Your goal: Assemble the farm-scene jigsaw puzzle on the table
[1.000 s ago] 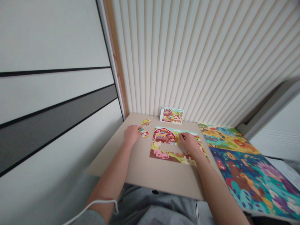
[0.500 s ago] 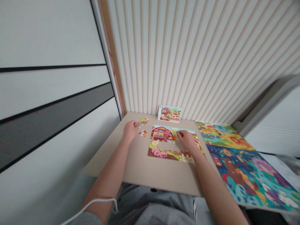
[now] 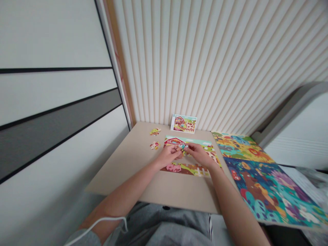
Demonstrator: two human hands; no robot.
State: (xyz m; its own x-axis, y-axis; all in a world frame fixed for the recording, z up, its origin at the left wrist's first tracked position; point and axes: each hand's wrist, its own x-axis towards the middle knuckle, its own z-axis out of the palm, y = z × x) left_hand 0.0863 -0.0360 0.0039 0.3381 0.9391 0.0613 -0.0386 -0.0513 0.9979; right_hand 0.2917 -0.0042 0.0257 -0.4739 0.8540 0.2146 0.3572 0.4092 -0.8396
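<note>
Bench [image 3: 120,167] has the farm jigsaw [image 3: 179,168] approx 3/4 done, gap mid-pic, loose bits [image 3: 154,145] beside it; left hand [image 3: 167,156] and right hand [image 3: 200,154] w/ fingers [image 3: 191,147] pinched together on a small piece [image 3: 183,147].

A: Please, what stands behind the tabletop [image 3: 120,171]?
B: A ribbed cream wall [image 3: 205,61], with a wooden strip [image 3: 119,68] at its left edge.
A: And on the left?
B: A white wall [image 3: 51,37] with black lines and one grey band [image 3: 58,124].
A: On the right?
B: A white panel [image 3: 299,136] inside a grey frame.
</note>
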